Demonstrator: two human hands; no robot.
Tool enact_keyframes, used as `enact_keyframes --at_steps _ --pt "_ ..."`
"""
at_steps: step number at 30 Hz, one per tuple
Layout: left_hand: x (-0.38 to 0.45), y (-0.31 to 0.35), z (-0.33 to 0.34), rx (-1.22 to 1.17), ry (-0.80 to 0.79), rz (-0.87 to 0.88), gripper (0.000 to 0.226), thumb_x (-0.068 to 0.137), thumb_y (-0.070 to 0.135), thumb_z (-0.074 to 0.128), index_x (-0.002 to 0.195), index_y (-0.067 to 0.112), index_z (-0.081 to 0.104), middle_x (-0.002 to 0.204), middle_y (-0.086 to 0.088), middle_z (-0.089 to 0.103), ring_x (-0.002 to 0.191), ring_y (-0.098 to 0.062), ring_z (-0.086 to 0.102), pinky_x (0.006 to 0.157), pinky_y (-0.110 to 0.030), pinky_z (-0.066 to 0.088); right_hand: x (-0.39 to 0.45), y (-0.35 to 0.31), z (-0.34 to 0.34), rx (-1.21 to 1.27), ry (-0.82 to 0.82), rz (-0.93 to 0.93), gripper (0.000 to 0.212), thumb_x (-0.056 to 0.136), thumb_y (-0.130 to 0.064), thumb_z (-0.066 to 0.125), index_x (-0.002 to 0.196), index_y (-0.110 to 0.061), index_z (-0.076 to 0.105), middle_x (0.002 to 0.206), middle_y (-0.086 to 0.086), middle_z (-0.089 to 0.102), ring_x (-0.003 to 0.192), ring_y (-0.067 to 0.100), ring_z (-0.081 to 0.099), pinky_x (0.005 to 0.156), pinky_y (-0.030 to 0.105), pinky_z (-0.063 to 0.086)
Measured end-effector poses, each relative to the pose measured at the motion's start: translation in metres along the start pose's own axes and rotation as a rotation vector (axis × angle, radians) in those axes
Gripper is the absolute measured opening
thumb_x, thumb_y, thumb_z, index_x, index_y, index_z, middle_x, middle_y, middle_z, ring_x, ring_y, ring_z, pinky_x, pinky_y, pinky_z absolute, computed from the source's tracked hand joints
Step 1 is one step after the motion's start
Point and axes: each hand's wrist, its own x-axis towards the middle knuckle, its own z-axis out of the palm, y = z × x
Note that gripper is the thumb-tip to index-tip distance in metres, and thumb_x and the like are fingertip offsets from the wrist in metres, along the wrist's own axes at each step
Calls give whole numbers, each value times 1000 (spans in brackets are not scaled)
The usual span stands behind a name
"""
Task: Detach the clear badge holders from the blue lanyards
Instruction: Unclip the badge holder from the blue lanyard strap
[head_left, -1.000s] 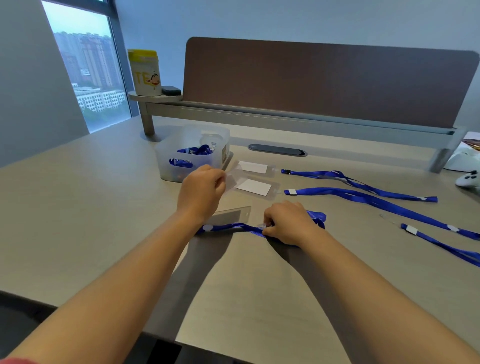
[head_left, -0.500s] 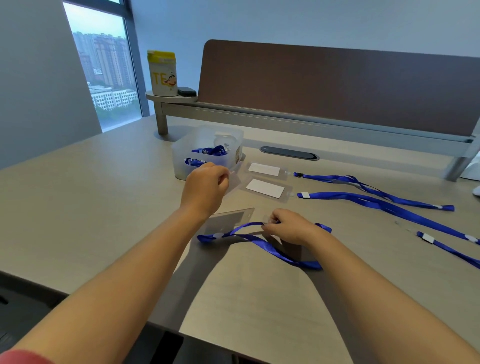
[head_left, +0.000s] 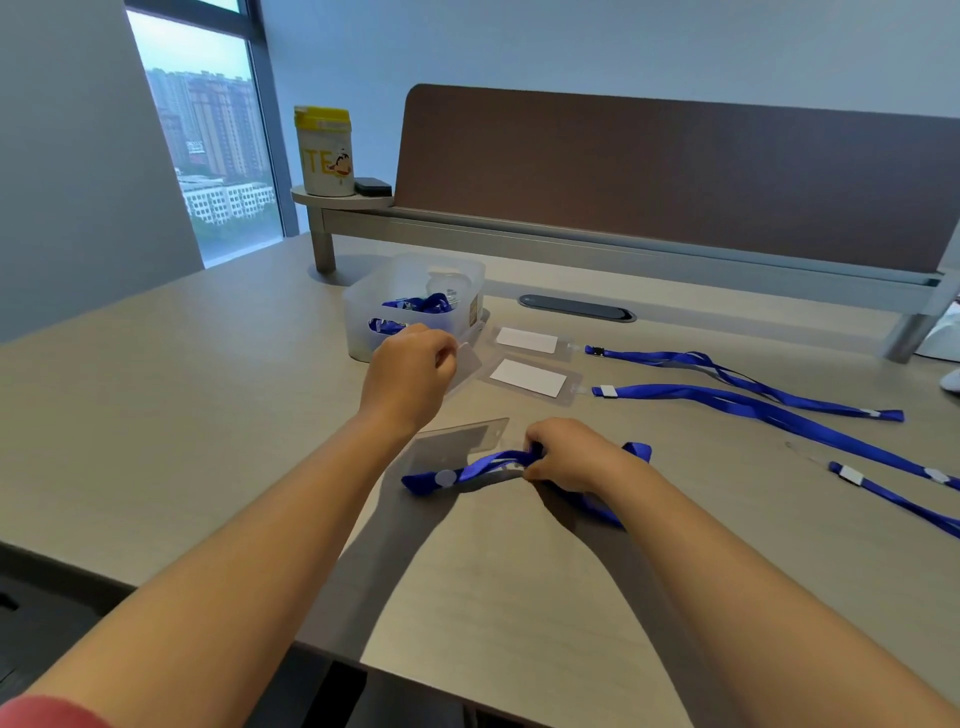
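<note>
Badge holder (head_left: 457, 439) lies flat on the surface (head_left: 218, 415) between the two hands, just beside the right hand (head_left: 569, 457) — whose curled fingers (head_left: 537, 449) pinch the blue lanyard (head_left: 470, 470) draped over the holder's near edge. Left hand (head_left: 410, 374) is raised beyond it, its fingers pinching another clear holder (head_left: 470, 358) near the plastic bin (head_left: 415, 301).
</note>
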Motion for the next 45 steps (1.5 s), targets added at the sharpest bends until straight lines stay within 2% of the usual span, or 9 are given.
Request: enact_keyframes --at_steps 7,11,16,22,27,31,36,42,45 --pt "17 -14 -16 -46 41 -102 27 92 17 47 112 5 61 118 -16 62 101 -30 57 73 -24 43 14 -14 -28 208 154 -1 23 94 -12 42 114 -5 53 108 16 59 95 24 55 80 32 44" --pt "37 -30 -32 -125 95 -214 27 92 20 46 107 5 63 113 -17 64 84 -20 49 70 -28 39 33 -31 -56 413 308 -23 27 95 -6 35 120 -10 44 97 8 49 66 11 43 55 23 36" --pt "64 -50 -48 -193 139 -300 26 92 19 46 109 6 61 118 -17 62 85 -18 46 72 -30 40 67 -58 -93 589 377 -21 32 93 -3 31 124 -7 38 94 10 48 73 16 44 65 30 40" --pt "108 -70 -58 -220 190 -339 26 92 18 46 109 6 62 118 -16 61 87 -18 45 72 -30 41 130 -91 -131 604 387 -18 37 92 -1 27 127 -5 37 72 5 40 57 14 35 50 26 30" --pt "141 -88 -57 -207 211 -325 25 92 17 46 106 6 63 113 -16 64 85 -17 46 68 -28 39 178 -107 -139 240 348 -10 35 93 -3 29 128 -3 35 97 17 49 82 26 46 70 35 36" --pt "159 -105 -53 -199 219 -317 25 92 17 46 105 6 64 111 -15 65 86 -16 47 60 -21 38 209 -121 -129 -6 269 -2 38 92 -2 33 130 -2 34 120 23 55 98 34 51 73 35 38" --pt "165 -116 -50 -163 245 -303 26 92 15 45 107 6 64 115 -14 65 87 -14 45 58 -16 34 231 -141 -105 105 267 -185 51 89 7 35 137 -8 28 142 18 37 120 34 45 94 39 42" --pt "157 -118 -49 -137 236 -283 26 93 17 45 109 7 63 117 -13 63 88 -13 45 57 -11 35 222 -134 -88 -18 94 -193 63 88 -10 54 144 -14 26 147 15 34 131 33 38 104 39 39" --pt "151 -111 -50 -105 233 -247 26 92 17 46 109 7 63 116 -13 64 88 -14 46 57 -10 35 203 -129 -99 9 96 -198 58 87 -12 55 142 -16 34 147 9 40 128 29 45 98 34 44"
